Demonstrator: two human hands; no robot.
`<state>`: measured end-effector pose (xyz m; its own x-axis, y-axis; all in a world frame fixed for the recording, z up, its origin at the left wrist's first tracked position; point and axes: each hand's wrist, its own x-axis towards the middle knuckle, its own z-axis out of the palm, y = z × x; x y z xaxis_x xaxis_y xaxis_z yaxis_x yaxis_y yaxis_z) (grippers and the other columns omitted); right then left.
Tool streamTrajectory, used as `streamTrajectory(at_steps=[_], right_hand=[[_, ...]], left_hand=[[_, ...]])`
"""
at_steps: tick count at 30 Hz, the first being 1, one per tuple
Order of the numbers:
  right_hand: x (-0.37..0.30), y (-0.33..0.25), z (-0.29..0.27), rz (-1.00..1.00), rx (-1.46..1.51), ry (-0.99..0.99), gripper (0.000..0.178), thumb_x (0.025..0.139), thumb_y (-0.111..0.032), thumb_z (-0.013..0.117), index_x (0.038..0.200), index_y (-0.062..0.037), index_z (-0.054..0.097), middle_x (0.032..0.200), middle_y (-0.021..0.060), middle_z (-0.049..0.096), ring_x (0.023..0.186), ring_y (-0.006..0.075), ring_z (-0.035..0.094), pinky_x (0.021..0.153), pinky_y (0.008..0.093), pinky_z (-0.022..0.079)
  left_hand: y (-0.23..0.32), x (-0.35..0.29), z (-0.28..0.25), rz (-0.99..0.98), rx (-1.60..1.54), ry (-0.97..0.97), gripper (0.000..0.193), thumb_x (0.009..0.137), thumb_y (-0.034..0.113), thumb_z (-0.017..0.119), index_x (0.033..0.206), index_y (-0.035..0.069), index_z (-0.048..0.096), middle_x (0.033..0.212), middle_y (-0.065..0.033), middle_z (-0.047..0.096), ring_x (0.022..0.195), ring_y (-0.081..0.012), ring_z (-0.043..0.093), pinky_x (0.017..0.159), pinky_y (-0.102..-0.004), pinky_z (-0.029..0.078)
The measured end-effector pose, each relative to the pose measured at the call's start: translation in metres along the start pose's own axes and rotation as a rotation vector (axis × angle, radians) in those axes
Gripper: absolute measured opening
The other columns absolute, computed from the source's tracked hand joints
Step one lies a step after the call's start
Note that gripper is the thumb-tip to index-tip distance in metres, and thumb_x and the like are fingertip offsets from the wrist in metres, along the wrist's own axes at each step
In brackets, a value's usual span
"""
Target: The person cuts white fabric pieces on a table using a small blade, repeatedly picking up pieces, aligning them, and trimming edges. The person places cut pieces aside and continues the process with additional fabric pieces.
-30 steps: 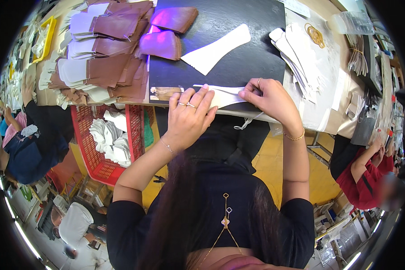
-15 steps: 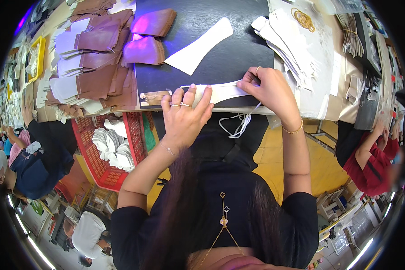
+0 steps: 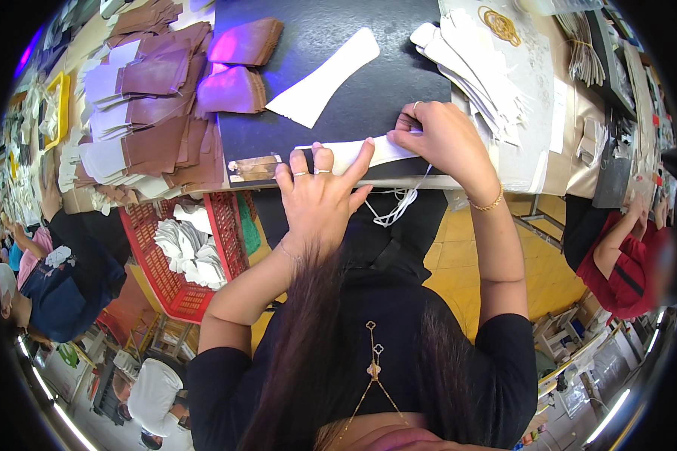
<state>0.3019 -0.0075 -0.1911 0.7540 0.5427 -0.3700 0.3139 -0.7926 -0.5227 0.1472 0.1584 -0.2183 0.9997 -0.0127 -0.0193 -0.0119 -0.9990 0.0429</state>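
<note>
A narrow white cut piece (image 3: 386, 152), flared toward its ends, lies along the near edge of the black work mat (image 3: 301, 124). My left hand (image 3: 316, 199) rests on its left part with the fingers spread. The right end is pinched between the thumb and fingers of my right hand (image 3: 447, 143), which hides that tip. Farther back on the mat, a second white piece (image 3: 327, 79) of similar shape lies flat and untouched. A small brownish strip (image 3: 254, 168) sits on the mat just left of my left fingertips.
Brown and white cut pieces (image 3: 154, 79) are piled at left, beside two brown bundles (image 3: 233, 90). Fanned white pieces (image 3: 474, 75) and tan rubber bands (image 3: 499, 26) lie at right. A red basket (image 3: 158, 259) with white pieces stands below the table. White cord (image 3: 399, 207) hangs at the edge.
My left fingers have spread wider on the white piece, the index finger reaching farther right. My right hand keeps its pinch at the right end. The whole view has shifted slightly.
</note>
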Motion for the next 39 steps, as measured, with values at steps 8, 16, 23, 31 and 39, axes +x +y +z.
streamTrajectory(at_steps=[8, 16, 23, 31, 39], right_hand=[[0.001, 0.002, -0.001, -0.008, -0.042, -0.009, 0.022, 0.082, -0.028, 0.077, 0.083, -0.0057, 0.075, 0.077, 0.0151, 0.073, 0.077, 0.0347, 0.072, 0.070, 0.0430, 0.057], [-0.007, 0.039, -0.044, 0.007, 0.172, -0.098, 0.027, 0.084, -0.027, 0.081, 0.081, -0.0014, 0.072, 0.069, 0.0088, 0.068, 0.063, 0.0203, 0.062, 0.064, 0.0334, 0.050], [-0.005, 0.052, -0.039, 0.057, 0.135, 0.040, 0.025, 0.082, -0.026, 0.081, 0.080, -0.0028, 0.072, 0.069, 0.0108, 0.070, 0.062, 0.0244, 0.065, 0.063, 0.0359, 0.050], [-0.004, 0.055, -0.028, 0.076, 0.121, 0.092, 0.025, 0.082, -0.024, 0.082, 0.079, -0.0015, 0.071, 0.067, 0.0077, 0.066, 0.061, 0.0175, 0.058, 0.062, 0.0324, 0.048], [-0.010, 0.051, -0.016, 0.008, 0.043, 0.276, 0.022, 0.085, -0.023, 0.080, 0.086, -0.0021, 0.072, 0.073, 0.0081, 0.065, 0.065, 0.0188, 0.060, 0.065, 0.0312, 0.049]], left_hand=[[0.031, 0.016, -0.002, 0.100, -0.188, 0.044, 0.067, 0.082, 0.036, 0.078, 0.139, 0.008, 0.058, 0.132, -0.0111, 0.058, 0.127, -0.0312, 0.051, 0.103, -0.0520, 0.038], [0.033, 0.012, 0.006, 0.138, -0.038, 0.027, 0.065, 0.088, 0.036, 0.073, 0.143, 0.007, 0.053, 0.131, -0.0097, 0.060, 0.127, -0.0271, 0.055, 0.104, -0.0534, 0.039], [0.035, 0.012, 0.009, 0.118, -0.038, 0.020, 0.067, 0.090, 0.038, 0.073, 0.147, 0.011, 0.050, 0.135, -0.0102, 0.059, 0.128, -0.0276, 0.054, 0.104, -0.0555, 0.038], [0.041, 0.023, 0.000, 0.129, -0.066, -0.037, 0.076, 0.085, 0.037, 0.078, 0.153, 0.022, 0.047, 0.124, -0.0115, 0.058, 0.119, -0.0297, 0.055, 0.101, -0.0556, 0.038], [0.044, 0.033, -0.011, 0.135, -0.049, -0.082, 0.080, 0.082, 0.040, 0.080, 0.153, 0.025, 0.047, 0.114, -0.0066, 0.055, 0.108, -0.0261, 0.054, 0.098, -0.0528, 0.038]])
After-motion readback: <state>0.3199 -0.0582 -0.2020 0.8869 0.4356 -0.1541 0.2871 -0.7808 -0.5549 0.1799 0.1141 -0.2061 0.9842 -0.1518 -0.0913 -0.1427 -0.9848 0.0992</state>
